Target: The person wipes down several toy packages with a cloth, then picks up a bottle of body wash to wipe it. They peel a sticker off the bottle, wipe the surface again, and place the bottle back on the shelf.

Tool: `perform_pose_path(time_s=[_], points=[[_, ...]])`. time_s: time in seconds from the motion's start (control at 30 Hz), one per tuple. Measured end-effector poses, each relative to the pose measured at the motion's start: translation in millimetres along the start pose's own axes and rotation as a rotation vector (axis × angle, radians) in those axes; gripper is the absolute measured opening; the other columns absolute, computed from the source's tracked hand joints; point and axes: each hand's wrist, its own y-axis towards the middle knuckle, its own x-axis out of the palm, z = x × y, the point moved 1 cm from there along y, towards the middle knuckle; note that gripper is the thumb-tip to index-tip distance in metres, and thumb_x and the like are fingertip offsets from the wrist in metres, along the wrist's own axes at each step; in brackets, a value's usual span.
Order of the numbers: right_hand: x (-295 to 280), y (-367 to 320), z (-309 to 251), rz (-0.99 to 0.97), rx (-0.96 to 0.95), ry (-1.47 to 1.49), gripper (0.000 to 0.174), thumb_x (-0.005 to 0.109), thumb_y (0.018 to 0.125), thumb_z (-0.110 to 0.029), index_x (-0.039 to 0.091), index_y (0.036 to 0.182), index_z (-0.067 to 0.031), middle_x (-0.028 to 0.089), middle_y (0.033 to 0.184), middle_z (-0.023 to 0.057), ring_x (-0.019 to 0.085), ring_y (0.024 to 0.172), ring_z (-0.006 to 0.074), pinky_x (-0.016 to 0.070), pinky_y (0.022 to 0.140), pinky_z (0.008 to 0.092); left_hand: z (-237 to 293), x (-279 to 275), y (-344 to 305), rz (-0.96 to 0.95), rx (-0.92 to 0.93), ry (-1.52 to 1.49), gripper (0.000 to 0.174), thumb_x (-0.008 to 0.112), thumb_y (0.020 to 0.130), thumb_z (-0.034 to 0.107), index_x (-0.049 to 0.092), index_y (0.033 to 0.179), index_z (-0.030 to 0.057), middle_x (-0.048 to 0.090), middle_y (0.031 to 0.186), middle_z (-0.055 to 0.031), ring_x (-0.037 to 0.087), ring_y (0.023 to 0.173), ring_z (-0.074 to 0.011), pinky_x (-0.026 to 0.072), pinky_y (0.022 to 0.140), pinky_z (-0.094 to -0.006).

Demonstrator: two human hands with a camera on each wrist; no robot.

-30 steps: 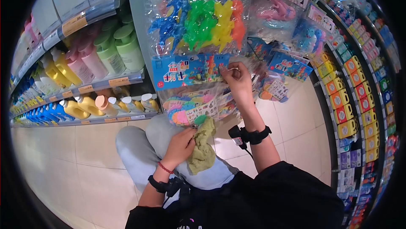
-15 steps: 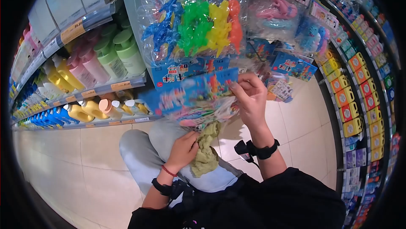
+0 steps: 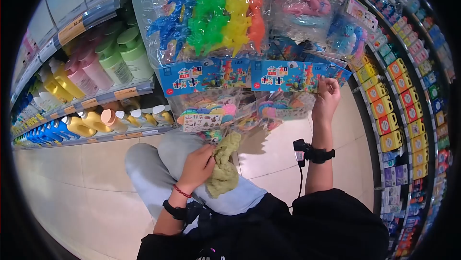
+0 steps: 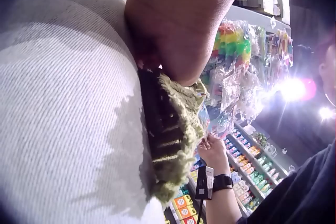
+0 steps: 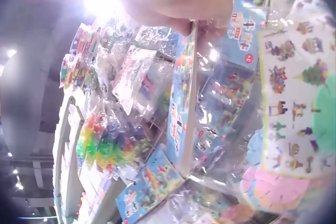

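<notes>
My right hand pinches the right end of a blue header card between thumb and fingers. Below that card hangs its clear bag of pastel toy pieces with a white picture sheet, seen large in the right wrist view. A like toy pack hangs just to its left. Over the knee, my left hand grips a crumpled green cloth; some of its fingers are hidden in both views.
A bag of blue, green, yellow and orange toys hangs above. Pump bottles and detergent bottles line the left shelves. Bagged pink toys hang at upper right, near shelves of yellow packages. Tiled floor lies below.
My right hand has drawn a blue-carded toy pack away from the left-hand one and carried it right, beside it. The left hand stays on the cloth at the knee.
</notes>
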Motion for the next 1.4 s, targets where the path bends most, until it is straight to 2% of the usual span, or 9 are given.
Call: perform_pose_path(time_s=[0.17, 0.3, 0.43, 0.57, 0.7, 0.83, 1.03, 1.27, 1.4], points=[[-1, 13, 18, 0.014, 0.021, 0.009, 0.016, 0.063, 0.085, -0.012, 0.051, 0.083, -0.0025, 0.054, 0.068, 0.0011, 0.048, 0.061, 0.0052, 0.0398, 0.056, 0.018, 2, -1, 0, -0.019, -0.036, 0.005, 0.021, 0.05, 0.078, 0.003, 0.055, 0.097, -0.0036, 0.055, 0.085, -0.0183, 0.055, 0.079, -0.038, 0.045, 0.068, -0.0414], [13, 9, 20, 0.041, 0.077, -0.26, 0.017, 0.065, 0.081, -0.01, 0.052, 0.087, 0.0001, 0.059, 0.072, 0.0083, 0.058, 0.064, 0.0154, 0.0487, 0.064, 0.0295, 3, 1, -1, -0.007, -0.029, 0.012, 0.021, 0.049, 0.078, 0.003, 0.055, 0.097, -0.0032, 0.054, 0.085, -0.0178, 0.055, 0.079, -0.0379, 0.0447, 0.068, -0.0414], [14, 13, 1, 0.134, -0.521, -0.882, 0.026, 0.067, 0.076, -0.011, 0.053, 0.094, 0.0016, 0.061, 0.084, 0.0153, 0.059, 0.076, 0.0311, 0.0461, 0.072, 0.0377, 8, -1, 2, -0.022, -0.044, 0.003, 0.021, 0.05, 0.077, 0.002, 0.054, 0.097, -0.003, 0.054, 0.086, -0.0182, 0.054, 0.079, -0.0383, 0.0444, 0.068, -0.0416], [-15, 58, -22, 0.021, -0.784, -1.173, 0.021, 0.062, 0.075, -0.003, 0.055, 0.093, 0.0017, 0.06, 0.092, 0.015, 0.052, 0.091, 0.0305, 0.0415, 0.08, 0.0398, 1, 2, -2, 0.004, -0.043, 0.001, 0.022, 0.05, 0.076, 0.002, 0.054, 0.097, -0.0031, 0.055, 0.086, -0.0189, 0.054, 0.079, -0.0392, 0.0442, 0.068, -0.0419], [-47, 100, -29, -0.289, -0.486, -1.209, 0.028, 0.066, 0.074, -0.007, 0.058, 0.101, -0.0039, 0.06, 0.095, 0.0118, 0.05, 0.095, 0.0286, 0.0407, 0.081, 0.037, 3, 1, 0, -0.009, -0.032, -0.009, 0.023, 0.05, 0.076, 0.002, 0.054, 0.098, -0.0036, 0.055, 0.085, -0.0192, 0.054, 0.079, -0.0398, 0.0442, 0.068, -0.0421], [-59, 107, -41, -0.504, -0.628, -1.359, 0.028, 0.07, 0.074, -0.008, 0.061, 0.1, -0.0094, 0.061, 0.09, 0.0089, 0.053, 0.09, 0.0265, 0.0438, 0.076, 0.0362, 1, 3, 0, 0.0, -0.023, 0.003, 0.023, 0.05, 0.076, 0.002, 0.054, 0.098, -0.004, 0.055, 0.085, -0.0193, 0.054, 0.079, -0.04, 0.0441, 0.067, -0.0422], [-73, 130, -31, -0.587, -0.079, -0.883, 0.025, 0.066, 0.077, -0.002, 0.061, 0.102, -0.0005, 0.063, 0.094, 0.0088, 0.06, 0.079, 0.0158, 0.0488, 0.066, 0.0276, 2, 3, -2, 0.021, -0.007, 0.021, 0.022, 0.05, 0.076, 0.002, 0.053, 0.097, -0.0042, 0.053, 0.083, -0.0189, 0.053, 0.078, -0.0398, 0.0432, 0.066, -0.0432], [-85, 111, -69, -0.708, -0.204, -0.922, 0.013, 0.065, 0.076, 0.002, 0.059, 0.088, 0.0021, 0.062, 0.081, 0.0041, 0.056, 0.078, 0.0098, 0.0459, 0.065, 0.0248, 2, 3, -2, 0.017, -0.001, 0.022, 0.019, 0.05, 0.077, 0.002, 0.053, 0.095, -0.0046, 0.051, 0.081, -0.0185, 0.052, 0.077, -0.0399, 0.0432, 0.065, -0.0435], [-76, 82, -97, -0.658, -0.021, -0.973, 0.009, 0.065, 0.075, 0.002, 0.059, 0.082, 0.0016, 0.059, 0.075, 0.0027, 0.056, 0.071, 0.0095, 0.0446, 0.064, 0.0241, 0, 3, -1, 0.008, 0.003, 0.032, 0.02, 0.05, 0.077, 0.002, 0.053, 0.096, -0.0041, 0.053, 0.085, -0.0185, 0.053, 0.079, -0.0399, 0.0441, 0.067, -0.0432]])
